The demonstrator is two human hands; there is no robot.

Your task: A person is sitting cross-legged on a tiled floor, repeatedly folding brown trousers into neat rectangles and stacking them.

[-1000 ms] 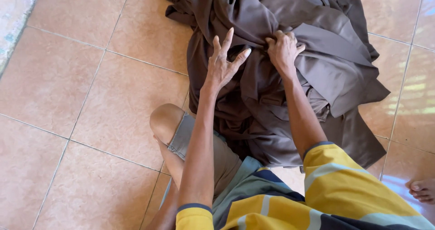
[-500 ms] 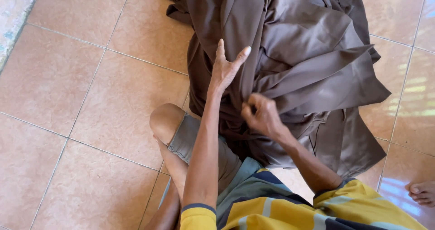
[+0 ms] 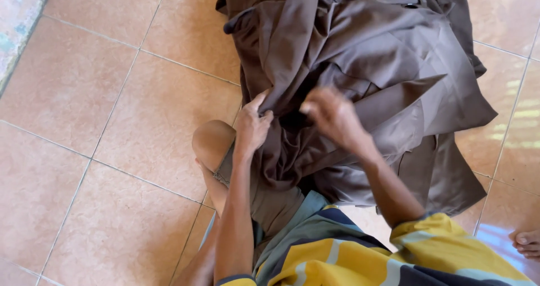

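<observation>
You are sitting on the tiled floor, and nearest the camera your yellow, blue and white striped shirt is filling the bottom edge, with your bent knee showing bare just left of it. At the far right bottom corner, the toes of another person's foot are resting on the tile.

Your left hand is closing its fingers on the near left edge of the brown garment, thumb pointing up against the cloth, so it is gripping a fold just above your knee. Your right hand is blurred; it is hovering over or pressing into the cloth just right of the left hand, fingers curled downward, and whether it is actually pinching fabric cannot be told.

The brown garment is lying crumpled in a heap, its near part draping over your lap and its bulk spreading away across the floor to the far right. A strip of pale, worn surface is bordering the tiles at the far left.
</observation>
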